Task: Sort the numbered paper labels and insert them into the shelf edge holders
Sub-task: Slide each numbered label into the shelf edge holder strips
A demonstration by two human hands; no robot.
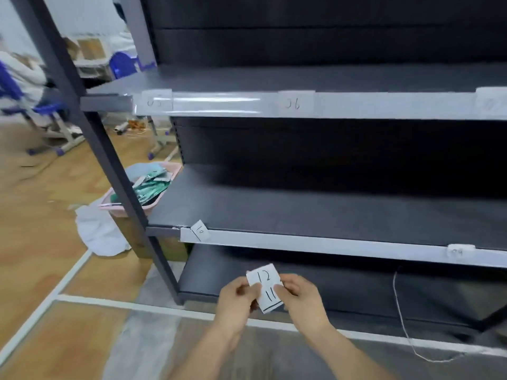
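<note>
My left hand (238,303) and my right hand (300,298) together pinch white paper labels (265,286) marked 12 and 11, low in front of the dark shelf unit. The upper shelf edge holder (219,104) carries labels 05 (156,101) and 06 (295,104), with another blurred label (491,104) at the far right. The lower shelf edge holder (329,244) has label 10 (200,230) sitting crooked at its left end and label 09 (459,251) towards the right.
A pink basket (142,208) of green packets stands on the floor left of the shelf post (109,149), beside a white cloth (96,234). A thin white cord (403,319) hangs at lower right. Blue-legged chairs (41,113) and a seated person are at far left.
</note>
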